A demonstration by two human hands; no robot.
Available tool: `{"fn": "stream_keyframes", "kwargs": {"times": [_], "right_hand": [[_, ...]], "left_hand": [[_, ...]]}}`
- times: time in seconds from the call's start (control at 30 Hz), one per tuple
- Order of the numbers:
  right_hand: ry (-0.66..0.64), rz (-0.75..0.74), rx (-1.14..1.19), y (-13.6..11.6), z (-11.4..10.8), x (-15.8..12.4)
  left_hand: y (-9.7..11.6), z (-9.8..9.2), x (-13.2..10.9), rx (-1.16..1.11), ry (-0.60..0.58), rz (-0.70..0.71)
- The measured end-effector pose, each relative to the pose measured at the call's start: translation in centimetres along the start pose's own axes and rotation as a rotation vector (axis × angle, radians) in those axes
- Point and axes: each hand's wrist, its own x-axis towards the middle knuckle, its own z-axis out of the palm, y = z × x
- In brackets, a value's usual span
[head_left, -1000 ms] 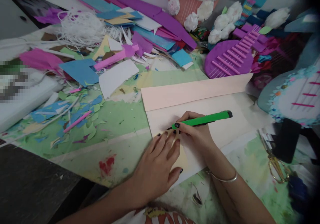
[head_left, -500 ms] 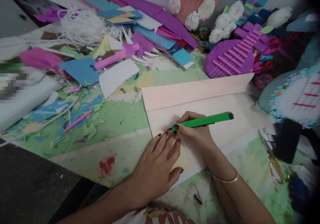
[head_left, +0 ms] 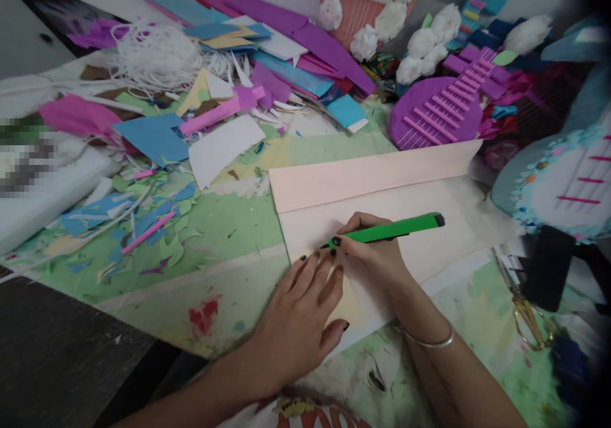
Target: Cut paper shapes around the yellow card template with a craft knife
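Observation:
My right hand (head_left: 370, 249) grips a green box cutter (head_left: 396, 229) with its thumb and fingers. Its dark tip points left and rests by the fingertips of my left hand (head_left: 303, 313). That hand lies flat, fingers stretched out, pressing a pale yellow piece (head_left: 352, 304) onto a large white sheet (head_left: 429, 211). Most of the yellow piece is hidden under my palm and fingers. Along its far side the sheet has a folded pale pink flap (head_left: 372, 176).
Coloured paper scraps (head_left: 157, 224) and white string (head_left: 153, 55) lie left and behind. A purple paper guitar (head_left: 436, 113) stands at the back, and a light-blue decorated guitar (head_left: 506, 192) stands right. Gold-handled scissors (head_left: 529, 320) and a black phone (head_left: 548, 269) lie on the right.
Both hands and the box cutter stay almost in place on the sheet. The whole view has shifted very slightly.

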Motion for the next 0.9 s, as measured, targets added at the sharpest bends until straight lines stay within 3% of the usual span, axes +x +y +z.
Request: {"fn": "stream_keyframes", "kwargs": {"times": [0.9], "right_hand": [[0.045,0.027,-0.009,-0.08,-0.39,0.03]], "left_hand": [[-0.06,-0.04,-0.07,0.008,-0.002,-0.002]]}}
